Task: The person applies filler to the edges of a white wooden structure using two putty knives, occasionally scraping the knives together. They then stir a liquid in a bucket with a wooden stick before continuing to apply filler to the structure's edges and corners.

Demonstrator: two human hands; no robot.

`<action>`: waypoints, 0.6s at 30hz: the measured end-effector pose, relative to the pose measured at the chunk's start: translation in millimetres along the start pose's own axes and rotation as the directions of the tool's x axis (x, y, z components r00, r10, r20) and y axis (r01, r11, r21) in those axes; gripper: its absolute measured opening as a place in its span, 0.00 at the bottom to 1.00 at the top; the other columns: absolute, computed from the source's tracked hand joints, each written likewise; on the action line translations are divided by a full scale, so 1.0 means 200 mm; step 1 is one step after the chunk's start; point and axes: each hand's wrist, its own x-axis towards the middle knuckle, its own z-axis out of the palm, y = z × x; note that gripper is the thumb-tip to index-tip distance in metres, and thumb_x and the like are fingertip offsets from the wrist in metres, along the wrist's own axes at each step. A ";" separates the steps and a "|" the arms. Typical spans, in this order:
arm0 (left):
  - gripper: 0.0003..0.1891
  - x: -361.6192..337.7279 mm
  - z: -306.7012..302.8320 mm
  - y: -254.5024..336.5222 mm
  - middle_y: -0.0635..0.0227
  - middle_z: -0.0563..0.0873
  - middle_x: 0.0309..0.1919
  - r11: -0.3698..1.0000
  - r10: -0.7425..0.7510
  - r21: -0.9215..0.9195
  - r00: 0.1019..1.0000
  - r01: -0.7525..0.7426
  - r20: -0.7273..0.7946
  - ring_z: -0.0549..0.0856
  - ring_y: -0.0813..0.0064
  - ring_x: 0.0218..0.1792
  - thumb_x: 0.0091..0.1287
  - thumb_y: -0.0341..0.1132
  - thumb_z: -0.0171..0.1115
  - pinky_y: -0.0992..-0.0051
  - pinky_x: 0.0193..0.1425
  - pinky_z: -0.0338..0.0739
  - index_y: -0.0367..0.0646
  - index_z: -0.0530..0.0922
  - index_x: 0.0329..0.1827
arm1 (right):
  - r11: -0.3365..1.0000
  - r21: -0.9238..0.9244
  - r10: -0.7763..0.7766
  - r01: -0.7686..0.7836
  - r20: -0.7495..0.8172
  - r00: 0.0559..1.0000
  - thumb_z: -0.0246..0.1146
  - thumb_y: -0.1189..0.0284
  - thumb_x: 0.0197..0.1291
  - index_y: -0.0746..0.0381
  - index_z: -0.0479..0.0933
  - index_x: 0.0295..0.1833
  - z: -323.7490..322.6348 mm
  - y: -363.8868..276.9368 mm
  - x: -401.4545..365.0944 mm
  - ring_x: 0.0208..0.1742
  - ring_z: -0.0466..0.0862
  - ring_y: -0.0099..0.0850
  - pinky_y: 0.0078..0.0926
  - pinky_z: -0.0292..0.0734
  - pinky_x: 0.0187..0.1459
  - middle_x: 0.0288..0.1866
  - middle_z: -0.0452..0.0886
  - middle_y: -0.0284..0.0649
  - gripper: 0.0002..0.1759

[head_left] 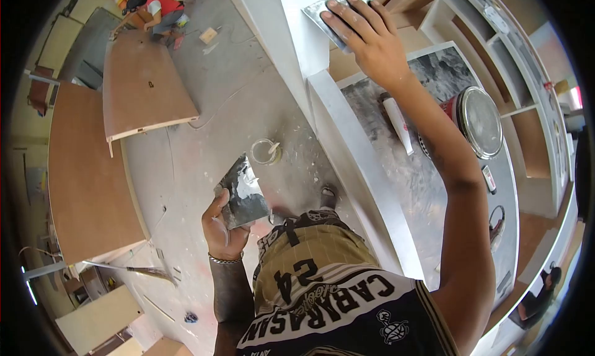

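My left hand [219,235] grips the lower edge of a dark flat plate [243,198] smeared with white putty, low in front of my body. Up at the top, my right hand [375,46] holds a flat metal scraper [331,13], its fingers spread over the back. The scraper lies against or very close to a white panel [308,36]; contact is hard to tell. The white frame [365,164] of the furniture piece runs down from there beside my body.
A paint can [482,123], a white tube [397,124] and a smaller tube [489,179] rest on the smeared board at right. A round container [265,151] stands on the floor. Brown panels [149,86] lie left, where a person [158,12] crouches. White shelving [524,77] borders the right.
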 end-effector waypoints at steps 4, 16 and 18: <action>0.16 0.00 -0.02 -0.01 0.59 0.87 0.50 1.000 0.013 0.005 1.000 -0.013 -0.019 0.89 0.64 0.47 0.71 0.32 0.53 0.61 0.47 0.89 0.38 0.76 0.59 | 0.996 -0.084 -0.013 0.017 0.057 0.998 0.59 0.68 0.59 0.47 0.72 0.70 0.06 0.00 -0.10 0.70 0.71 0.32 0.41 0.63 0.71 0.71 0.71 0.26 0.30; 0.16 0.00 0.05 -0.08 0.59 0.87 0.50 1.000 -0.007 0.018 1.000 0.007 0.000 0.89 0.64 0.45 0.71 0.33 0.53 0.64 0.41 0.89 0.38 0.76 0.60 | 0.999 0.013 -0.052 0.050 0.280 0.958 0.55 0.68 0.63 0.48 0.70 0.72 0.14 -0.05 -0.38 0.73 0.68 0.34 0.43 0.60 0.75 0.73 0.70 0.28 0.29; 0.16 -0.01 0.05 -0.08 0.59 0.87 0.50 1.000 -0.011 0.029 1.000 0.011 0.002 0.89 0.64 0.45 0.71 0.33 0.53 0.64 0.42 0.89 0.39 0.76 0.59 | 0.998 0.049 -0.056 0.043 0.296 0.954 0.54 0.68 0.63 0.50 0.70 0.71 0.15 -0.06 -0.42 0.73 0.68 0.34 0.43 0.60 0.75 0.73 0.70 0.29 0.29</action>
